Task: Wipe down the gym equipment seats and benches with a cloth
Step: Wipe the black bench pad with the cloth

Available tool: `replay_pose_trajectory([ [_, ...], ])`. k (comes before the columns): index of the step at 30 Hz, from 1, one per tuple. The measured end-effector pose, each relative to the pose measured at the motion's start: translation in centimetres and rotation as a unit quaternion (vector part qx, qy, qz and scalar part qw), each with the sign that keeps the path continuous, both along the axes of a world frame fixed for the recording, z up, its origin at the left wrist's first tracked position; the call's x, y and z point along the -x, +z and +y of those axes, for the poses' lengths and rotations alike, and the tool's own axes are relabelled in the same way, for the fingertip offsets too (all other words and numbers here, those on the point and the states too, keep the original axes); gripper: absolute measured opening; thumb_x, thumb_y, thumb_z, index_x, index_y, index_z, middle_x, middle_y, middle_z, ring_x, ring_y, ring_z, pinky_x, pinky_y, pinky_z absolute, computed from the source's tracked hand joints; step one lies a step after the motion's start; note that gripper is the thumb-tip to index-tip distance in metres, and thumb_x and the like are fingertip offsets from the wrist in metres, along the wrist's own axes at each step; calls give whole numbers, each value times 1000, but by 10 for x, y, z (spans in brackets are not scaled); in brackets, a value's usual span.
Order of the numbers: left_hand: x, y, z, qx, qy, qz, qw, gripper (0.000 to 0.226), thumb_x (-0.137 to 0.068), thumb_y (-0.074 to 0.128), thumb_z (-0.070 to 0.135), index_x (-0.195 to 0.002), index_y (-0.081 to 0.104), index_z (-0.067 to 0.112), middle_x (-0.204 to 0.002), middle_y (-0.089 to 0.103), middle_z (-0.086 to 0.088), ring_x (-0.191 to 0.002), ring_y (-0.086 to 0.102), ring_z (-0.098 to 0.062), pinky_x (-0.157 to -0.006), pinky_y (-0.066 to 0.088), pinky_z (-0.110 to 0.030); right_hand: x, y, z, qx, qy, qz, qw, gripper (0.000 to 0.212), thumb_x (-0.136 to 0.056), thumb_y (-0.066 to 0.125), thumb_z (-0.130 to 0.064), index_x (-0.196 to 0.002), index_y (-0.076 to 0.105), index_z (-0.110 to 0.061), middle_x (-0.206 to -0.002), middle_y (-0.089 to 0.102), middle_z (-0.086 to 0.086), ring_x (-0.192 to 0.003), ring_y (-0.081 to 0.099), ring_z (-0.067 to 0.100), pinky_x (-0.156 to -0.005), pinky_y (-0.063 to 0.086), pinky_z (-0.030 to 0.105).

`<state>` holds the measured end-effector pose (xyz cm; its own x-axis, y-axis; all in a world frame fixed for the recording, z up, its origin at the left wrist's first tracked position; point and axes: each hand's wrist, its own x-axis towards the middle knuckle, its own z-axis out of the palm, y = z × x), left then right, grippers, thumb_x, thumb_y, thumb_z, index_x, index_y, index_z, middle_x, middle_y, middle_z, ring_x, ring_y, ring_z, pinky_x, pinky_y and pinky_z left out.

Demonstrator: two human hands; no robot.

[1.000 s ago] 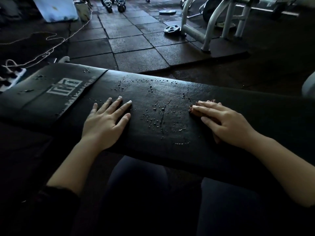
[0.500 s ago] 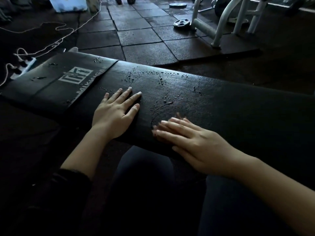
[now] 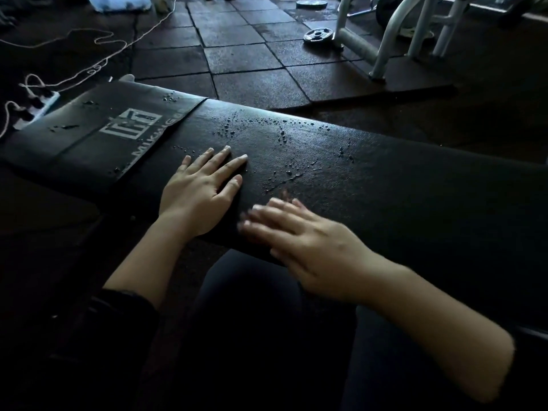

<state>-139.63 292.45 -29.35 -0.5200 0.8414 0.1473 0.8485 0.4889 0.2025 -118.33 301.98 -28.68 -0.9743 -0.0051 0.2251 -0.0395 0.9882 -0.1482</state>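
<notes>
1. Left hand (image 3: 198, 189) lies flat on the black padded surface (image 3: 400, 185), fingers straight and a bit spread, holding nothing.
2. Right hand (image 3: 308, 241) is just right of it near the front edge, fingers stretched out flat but blurry. Can't tell if there's a cloth under it.
3. Water drops (image 3: 278, 134) sit just past both hands.
4. Way beyond, a weight plate (image 3: 318, 35) lies on the floor by a white frame (image 3: 388, 40).

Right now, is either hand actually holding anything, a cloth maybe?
Neither grips anything. The left hand rests flat on the bench pad; the blurred right hand has straight fingers, and any cloth beneath cannot be told.
</notes>
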Motion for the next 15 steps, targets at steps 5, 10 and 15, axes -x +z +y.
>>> replay_pose_trajectory([
  [5, 0, 0, 1, -3, -1, -3, 1000, 59, -86, 15, 58, -144, 22, 53, -158, 15, 19, -147, 8, -5, -120, 0, -32, -52, 13, 35, 30, 82, -29, 996, 42, -98, 39, -22, -139, 46, -23, -150, 37, -3, -142, 27, 13, -115, 27, 40],
  [10, -1, 1, 1, 2, 1, -8, 1000, 60, -85, 13, 58, -144, 22, 53, -158, 14, 20, -147, 6, -4, -120, -2, -31, -35, 20, 79, 108, -18, -32, 993, 46, -96, 34, -38, -139, 46, -26, -148, 39, -7, -141, 28, 10, -116, 25, 42],
  [15, 1, 1, 1, -6, -2, -10, 1000, 59, -86, 15, 56, -144, 23, 53, -158, 16, 19, -147, 9, -6, -120, 0, -32, 16, 11, 37, 78, -13, -12, 997, 49, -93, 32, -37, -137, 48, -25, -147, 42, -1, -139, 33, 20, -117, 21, 37],
])
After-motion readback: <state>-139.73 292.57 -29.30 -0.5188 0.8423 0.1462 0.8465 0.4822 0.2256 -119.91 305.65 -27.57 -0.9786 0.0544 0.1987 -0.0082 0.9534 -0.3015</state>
